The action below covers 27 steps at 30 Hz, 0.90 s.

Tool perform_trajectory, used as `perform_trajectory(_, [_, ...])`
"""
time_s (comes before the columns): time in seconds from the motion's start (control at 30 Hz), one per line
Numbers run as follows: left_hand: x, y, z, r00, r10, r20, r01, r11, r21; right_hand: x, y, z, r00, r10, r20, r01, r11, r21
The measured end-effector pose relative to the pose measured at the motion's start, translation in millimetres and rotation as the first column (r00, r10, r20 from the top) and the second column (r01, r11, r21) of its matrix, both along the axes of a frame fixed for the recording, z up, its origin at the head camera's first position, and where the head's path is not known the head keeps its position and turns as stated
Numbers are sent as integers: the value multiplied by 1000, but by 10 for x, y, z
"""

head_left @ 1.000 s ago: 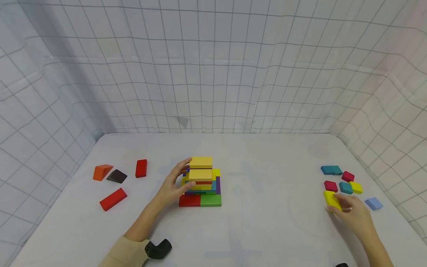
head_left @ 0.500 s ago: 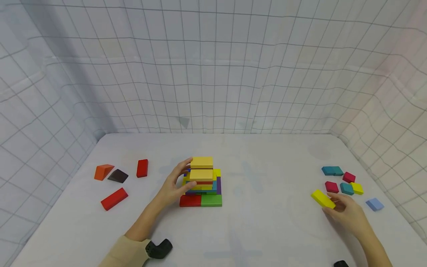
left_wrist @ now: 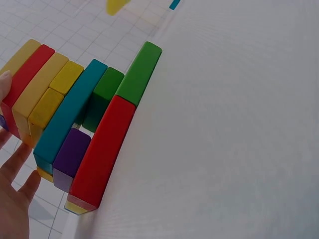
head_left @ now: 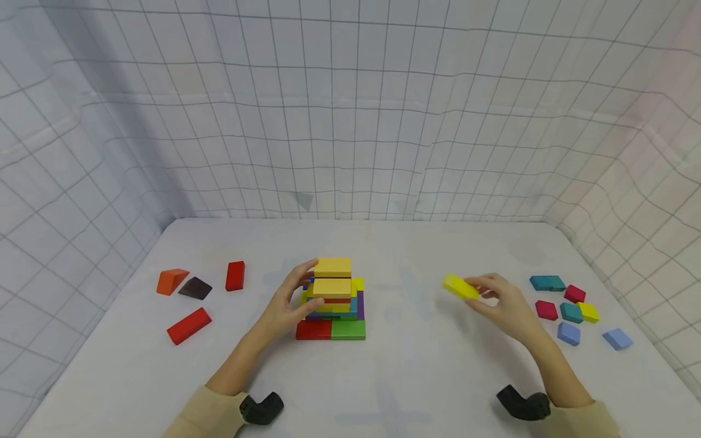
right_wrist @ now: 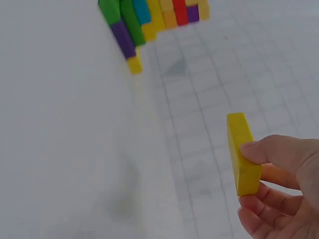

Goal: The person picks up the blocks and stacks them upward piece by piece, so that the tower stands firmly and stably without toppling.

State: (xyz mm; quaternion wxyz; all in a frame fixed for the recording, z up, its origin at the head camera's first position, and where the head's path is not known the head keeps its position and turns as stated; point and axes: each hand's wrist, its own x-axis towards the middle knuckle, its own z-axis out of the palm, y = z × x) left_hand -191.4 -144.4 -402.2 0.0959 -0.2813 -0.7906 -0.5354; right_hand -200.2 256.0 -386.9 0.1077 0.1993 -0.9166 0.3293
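A tower of coloured wooden blocks stands left of centre on the white table, a red block and a green block at its base front. My left hand rests against its left side, fingers spread and mostly straight along the side, thumb at the front. In the left wrist view, the fingertips meet the ends of the stacked blocks. My right hand pinches a yellow block between thumb and fingers, raised over the table right of the tower. The right wrist view shows the thumb on the yellow block's face.
To the left lie an orange triangular block, a dark block and two red blocks. Teal blocks, crimson ones, a yellow one and light blue ones are scattered at right. Gridded white curtains enclose the table.
My right hand has lifted the yellow block from the right-hand group and carried it left toward the tower, uncovering a light blue block. My left hand has stayed at the tower.
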Motion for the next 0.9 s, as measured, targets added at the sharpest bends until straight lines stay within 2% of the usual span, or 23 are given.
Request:
perform_trajectory(0.13, [5,8,1,1000,7,6,-7,1000,-5,-100,-549,193,987,150,-55,-152,988,-39])
perform_trajectory(0.27, [8,12,-2,1000,11,-11,-11,1000,-11,-125,-1020,355,950,303,-80,-308,950,-58])
perform_trajectory(0.4, [10,13,-8,999,13,-46,-14,1000,-18,-138,-1363,432,917,394,-62,-397,917,-49])
perform_trajectory(0.5, [12,16,-8,998,13,-65,-15,1000,-26,-148,-1524,440,902,429,-47,-430,902,-17])
perform_trajectory(0.67, [10,20,-8,997,16,-72,-18,999,-32,-154,-1653,411,897,440,-40,-439,898,34])
perform_trajectory(0.9, [19,12,5,999,28,-38,-29,999,-39,-156,-1716,358,901,426,-83,-429,903,-25])
